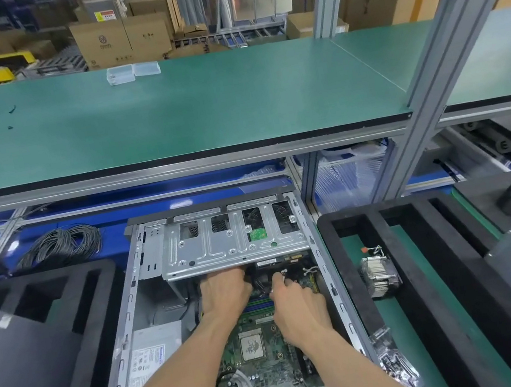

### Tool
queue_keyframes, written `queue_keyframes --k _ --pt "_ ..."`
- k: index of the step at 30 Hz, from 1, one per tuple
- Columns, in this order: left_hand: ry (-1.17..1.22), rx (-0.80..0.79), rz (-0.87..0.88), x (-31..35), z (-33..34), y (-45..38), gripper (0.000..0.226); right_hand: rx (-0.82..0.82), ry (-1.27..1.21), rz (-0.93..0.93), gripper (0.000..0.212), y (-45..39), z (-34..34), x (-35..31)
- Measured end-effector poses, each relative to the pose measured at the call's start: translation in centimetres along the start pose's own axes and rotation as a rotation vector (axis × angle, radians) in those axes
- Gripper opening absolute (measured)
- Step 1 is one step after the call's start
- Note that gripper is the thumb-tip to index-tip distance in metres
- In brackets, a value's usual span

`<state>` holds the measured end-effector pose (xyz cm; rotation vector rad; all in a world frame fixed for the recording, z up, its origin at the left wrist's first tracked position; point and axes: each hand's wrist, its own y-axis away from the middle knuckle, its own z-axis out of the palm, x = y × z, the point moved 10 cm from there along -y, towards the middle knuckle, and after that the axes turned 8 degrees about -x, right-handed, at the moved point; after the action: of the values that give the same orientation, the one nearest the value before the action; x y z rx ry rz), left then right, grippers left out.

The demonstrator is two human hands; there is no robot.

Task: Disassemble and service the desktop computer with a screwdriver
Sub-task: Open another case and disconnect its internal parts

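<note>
An open desktop computer case lies flat in front of me, its green motherboard with a bare CPU exposed. A silver drive cage spans the far end. My left hand reaches under the cage's near edge, its fingertips hidden. Just right of it, my right hand pinches a small white cable connector among black wires. No screwdriver shows.
A removed heatsink with fan wires rests on the green mat at right, and a plastic bag of parts lies nearer. Black foam trays flank the case. A coil of black cable sits behind left. Clear plastic boxes stand on the upper green shelf.
</note>
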<state>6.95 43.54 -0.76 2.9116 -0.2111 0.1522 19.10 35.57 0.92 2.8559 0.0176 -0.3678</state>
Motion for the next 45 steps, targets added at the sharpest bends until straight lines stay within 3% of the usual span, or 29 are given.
queue_keyframes --k 7,14,16,19,26,31,36,40,45 --pt "0.004 0.018 0.016 0.1 -0.4 0.6 0.014 0.009 -0.057 0.062 0.034 0.3 -0.9 0.3" --pt "0.165 0.035 0.119 0.7 -2.5 3.6 0.042 0.035 -0.249 0.123 0.022 0.8 -2.1 0.8" --pt "0.289 -0.010 0.129 0.4 -3.5 4.4 0.036 0.055 -0.317 0.131 0.023 0.9 -2.5 0.9" --pt "0.673 -0.073 0.157 -0.4 -5.3 5.3 0.033 0.096 -0.443 0.137 0.023 1.3 -2.9 1.4" --pt "1.135 -0.001 0.091 -4.0 -9.7 5.5 0.034 0.203 -0.727 0.085 0.022 2.5 -4.1 1.6" --pt "1.262 0.062 0.080 -4.9 -11.2 6.0 0.045 0.206 -0.820 0.071 0.028 3.6 -4.5 1.7" --pt "1.401 0.047 0.111 -3.8 -11.4 5.8 0.042 0.207 -0.882 -0.002 0.037 4.4 -5.1 1.1" --pt "1.527 -0.027 0.198 -1.5 -12.1 5.5 0.032 0.147 -0.879 -0.068 0.044 4.3 -5.0 0.2" --pt "1.475 -0.124 0.220 0.7 -11.6 5.3 0.030 0.145 -0.832 -0.173 0.058 4.1 -4.8 -1.1"
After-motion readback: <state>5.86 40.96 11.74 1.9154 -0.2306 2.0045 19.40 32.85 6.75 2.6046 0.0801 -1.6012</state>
